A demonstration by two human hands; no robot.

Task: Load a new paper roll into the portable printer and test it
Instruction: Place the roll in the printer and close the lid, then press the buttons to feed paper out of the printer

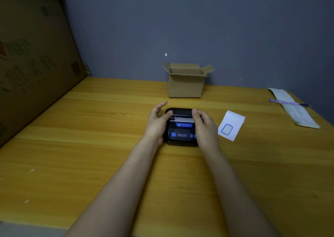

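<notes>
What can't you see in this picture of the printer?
- Head view: inside of the cardboard box, hidden by its own walls.
- Right buttons of the printer, covered by the right hand.
- Printer's label text: too small and blurred.
- Writing on the notepad: too small.

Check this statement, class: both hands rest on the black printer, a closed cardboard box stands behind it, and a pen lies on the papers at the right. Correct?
One error: the head view shows the cardboard box open, flaps up. Both hands, left and right, rest on the printer; the pen lies on the papers.

Dim, soft, wide-angle bending at edges
</notes>
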